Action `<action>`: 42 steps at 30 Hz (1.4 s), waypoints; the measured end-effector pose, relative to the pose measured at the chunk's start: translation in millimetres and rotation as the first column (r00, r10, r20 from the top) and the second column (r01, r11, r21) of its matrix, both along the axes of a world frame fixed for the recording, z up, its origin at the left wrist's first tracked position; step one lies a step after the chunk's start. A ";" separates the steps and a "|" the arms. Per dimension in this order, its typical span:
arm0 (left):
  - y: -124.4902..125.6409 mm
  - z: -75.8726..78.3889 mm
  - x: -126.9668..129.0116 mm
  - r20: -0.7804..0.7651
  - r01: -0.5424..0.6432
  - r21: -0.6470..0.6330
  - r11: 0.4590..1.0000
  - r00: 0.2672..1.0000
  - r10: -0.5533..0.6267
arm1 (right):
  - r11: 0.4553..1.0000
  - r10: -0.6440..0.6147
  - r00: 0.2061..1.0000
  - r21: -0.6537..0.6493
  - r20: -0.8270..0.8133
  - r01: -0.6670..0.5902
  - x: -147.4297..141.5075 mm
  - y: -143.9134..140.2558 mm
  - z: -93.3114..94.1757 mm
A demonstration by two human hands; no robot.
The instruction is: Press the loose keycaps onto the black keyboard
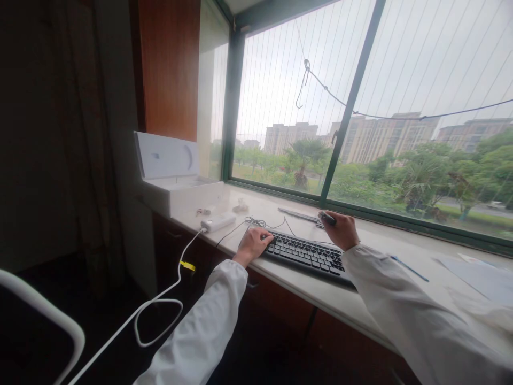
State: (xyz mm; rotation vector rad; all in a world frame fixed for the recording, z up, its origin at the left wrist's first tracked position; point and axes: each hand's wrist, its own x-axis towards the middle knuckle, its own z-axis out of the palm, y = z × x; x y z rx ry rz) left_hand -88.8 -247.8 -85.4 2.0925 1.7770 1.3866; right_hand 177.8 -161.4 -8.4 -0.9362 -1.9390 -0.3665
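Window from twelve to three o'clock; counter beneath. Open box at nine, keyboard at five. Right hand at the keyboard's two o'clock, fingers closed round a black handle. Left hand at its ten o'clock end, thumb and forefinger nearly together, grip unclear.

The keyboard at 5 o'clock looks like matt plastic. The left sleeve at 7 and right sleeve at 4 are smooth, creased cloth. At 9, the box looks like smooth card; at 8, the power strip looks plastic. The panel between 10 and 11 is grained wood; the window at 2, clear glass.
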 end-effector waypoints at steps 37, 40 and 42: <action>32.8 50.1 5.3 -0.476 0.025 -0.312 0.950 0.861 -0.179 | 0.949 -0.229 0.917 -0.135 0.327 0.286 115.7 14.3 -44.9; 36.6 52.3 6.4 -0.450 0.104 -0.330 0.938 0.857 -0.253 | 0.951 -0.213 0.919 -0.143 0.332 0.273 116.1 14.6 -45.2; 37.6 54.1 7.7 -0.415 0.163 -0.345 0.924 0.857 -0.306 | 0.951 -0.209 0.918 -0.147 0.338 0.271 116.2 14.5 -45.3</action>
